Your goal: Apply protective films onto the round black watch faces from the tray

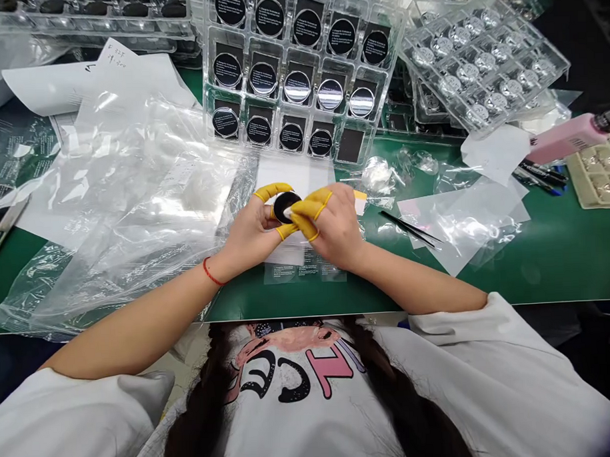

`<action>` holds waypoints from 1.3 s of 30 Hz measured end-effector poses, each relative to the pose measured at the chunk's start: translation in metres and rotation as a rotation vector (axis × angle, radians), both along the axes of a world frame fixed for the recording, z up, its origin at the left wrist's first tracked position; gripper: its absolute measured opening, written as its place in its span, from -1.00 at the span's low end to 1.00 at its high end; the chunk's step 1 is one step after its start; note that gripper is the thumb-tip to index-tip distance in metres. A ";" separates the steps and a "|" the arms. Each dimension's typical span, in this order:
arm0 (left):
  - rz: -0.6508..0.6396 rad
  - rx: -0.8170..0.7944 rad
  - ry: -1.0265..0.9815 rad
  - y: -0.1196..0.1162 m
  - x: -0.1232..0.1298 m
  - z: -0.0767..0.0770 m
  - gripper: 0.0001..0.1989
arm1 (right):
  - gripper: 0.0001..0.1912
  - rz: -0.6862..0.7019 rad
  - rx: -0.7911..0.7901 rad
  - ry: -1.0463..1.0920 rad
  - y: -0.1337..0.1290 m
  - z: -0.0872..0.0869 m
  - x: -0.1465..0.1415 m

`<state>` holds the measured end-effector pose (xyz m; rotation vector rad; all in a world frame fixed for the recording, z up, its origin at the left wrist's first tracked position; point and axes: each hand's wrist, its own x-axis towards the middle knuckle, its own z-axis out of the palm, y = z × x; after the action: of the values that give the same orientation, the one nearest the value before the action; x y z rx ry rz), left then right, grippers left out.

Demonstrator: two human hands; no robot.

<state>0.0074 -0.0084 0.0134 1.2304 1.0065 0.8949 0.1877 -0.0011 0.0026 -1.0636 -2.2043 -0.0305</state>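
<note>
My left hand (257, 227), with yellow finger cots, grips a round black disc (285, 206) by its edge above white paper (278, 176). Yellow cots also cover fingers of my right hand (335, 221), which pinches something small and white (288, 214) against the disc's face. Behind the hands a clear tray (208, 98) leans up, with round black discs bearing white text in its compartments. Its lower right compartment (351, 145) shows only a dark square. Under my wrists lies a clear sheet with printed text (306, 268).
Crumpled plastic bags (148, 174) cover the left side. Black tweezers (410, 228) lie to the right, beside white sheets (465, 216). Further right are a pink bottle (562, 139), pens (540, 175) and a beige tray (597, 195). Another clear tray (554, 63) sits on a stack at the back right.
</note>
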 end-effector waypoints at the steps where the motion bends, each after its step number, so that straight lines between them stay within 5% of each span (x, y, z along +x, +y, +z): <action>1: -0.008 0.012 0.021 0.000 -0.001 0.000 -0.34 | -0.78 0.040 0.017 -0.009 -0.004 -0.002 -0.001; 4: -0.047 0.048 0.065 0.002 -0.003 -0.002 -0.37 | -0.77 0.072 0.059 -0.032 -0.006 -0.006 -0.007; 11: -0.054 -0.002 0.026 0.003 0.001 -0.007 -0.33 | -0.70 -0.111 -0.028 0.024 0.028 -0.001 -0.007; 18: -0.007 0.133 -0.025 -0.002 0.003 0.001 -0.47 | -0.76 -0.219 -0.396 0.188 0.038 0.024 0.019; 26: -0.032 0.467 -0.049 -0.004 0.000 -0.012 -0.51 | -0.91 0.013 -0.876 0.357 0.020 0.047 0.021; 32: -0.119 0.580 -0.070 0.002 -0.003 -0.026 -0.43 | -0.94 0.048 -0.942 0.396 0.015 0.050 0.012; 39: -0.102 0.345 -0.089 0.001 0.000 -0.017 -0.47 | -0.92 0.032 -0.816 0.618 0.025 0.059 0.022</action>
<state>0.0069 -0.0075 -0.0039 1.5010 0.7298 1.0626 0.2101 0.0234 0.0615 -1.2202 -1.6507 1.1353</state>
